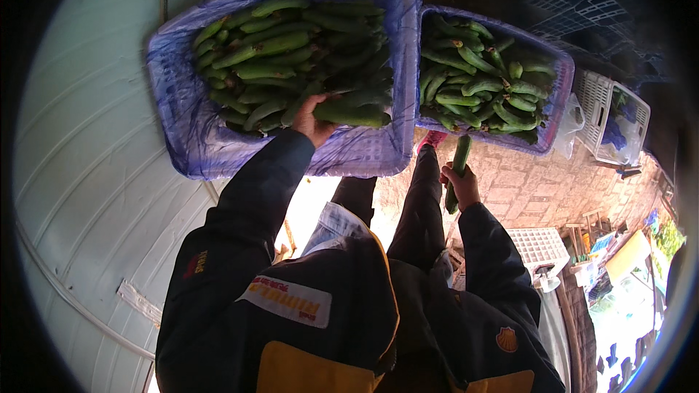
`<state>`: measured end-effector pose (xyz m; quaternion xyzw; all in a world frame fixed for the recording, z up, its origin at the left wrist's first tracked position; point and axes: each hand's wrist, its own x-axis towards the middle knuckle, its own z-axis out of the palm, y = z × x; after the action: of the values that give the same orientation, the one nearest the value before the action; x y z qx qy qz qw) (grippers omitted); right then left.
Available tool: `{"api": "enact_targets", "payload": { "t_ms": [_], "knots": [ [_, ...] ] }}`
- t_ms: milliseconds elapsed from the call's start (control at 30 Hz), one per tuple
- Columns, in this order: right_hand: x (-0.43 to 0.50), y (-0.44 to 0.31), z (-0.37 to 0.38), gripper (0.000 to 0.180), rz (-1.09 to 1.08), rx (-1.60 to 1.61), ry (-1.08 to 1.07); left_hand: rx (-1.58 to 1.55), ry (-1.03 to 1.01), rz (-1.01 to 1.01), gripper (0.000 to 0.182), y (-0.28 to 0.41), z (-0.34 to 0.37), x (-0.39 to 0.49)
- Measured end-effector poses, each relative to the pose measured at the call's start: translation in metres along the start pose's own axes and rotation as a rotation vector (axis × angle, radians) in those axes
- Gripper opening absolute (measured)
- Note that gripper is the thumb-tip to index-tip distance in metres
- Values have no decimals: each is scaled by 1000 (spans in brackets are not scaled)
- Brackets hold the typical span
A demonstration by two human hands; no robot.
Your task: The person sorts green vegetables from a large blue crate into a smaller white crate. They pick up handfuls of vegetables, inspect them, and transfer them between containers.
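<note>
My left hand [314, 123] reaches into a large purple plastic crate [363, 161] lined with thin film. Its fingers close around the near end of a thick green cucumber [352, 113], which lies at the edge of a heap of cucumbers [267, 52]. Some of those fingers are hidden behind the cucumber. My right hand [464, 184] grips a single long, dark green cucumber [462, 154], held upright in front of a smaller purple crate [565, 73]. That second crate holds many smaller, curved cucumbers [486, 87].
A pale ribbed metal panel [93, 164] rises at the left. White plastic crates [595, 101] stand at the right beside a clear plastic bag [569, 125], and another white crate [538, 245] sits lower down. Brick paving [513, 191] covers the floor. Bright clutter fills the lower right.
</note>
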<state>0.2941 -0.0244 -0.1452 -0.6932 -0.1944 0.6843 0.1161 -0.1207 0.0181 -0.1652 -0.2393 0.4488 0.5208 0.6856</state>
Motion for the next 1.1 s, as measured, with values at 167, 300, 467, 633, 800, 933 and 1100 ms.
{"api": "enact_targets", "payload": {
  "t_ms": [167,300,467,633,800,933,1100],
  "knots": [
    [-1,-4,3,31,2,39,7,139,310,-52,61,-38,12,17],
    [-3,-5,1,30,13,34,16,472,508,-165,56,-38,21,-10],
    [-1,-2,-3,28,-12,18,26,1542,161,393,35,13,55,8],
    [-4,5,-1,28,8,82,41,2270,56,1277,37,69,132,112],
    [-9,12,-3,30,-22,56,46,2577,328,1225,64,74,146,139],
    [-8,12,-6,31,-7,47,54,2492,371,1227,81,67,155,137],
    [-6,8,-7,30,22,62,60,2490,357,1174,81,69,161,134]
  ]
}}
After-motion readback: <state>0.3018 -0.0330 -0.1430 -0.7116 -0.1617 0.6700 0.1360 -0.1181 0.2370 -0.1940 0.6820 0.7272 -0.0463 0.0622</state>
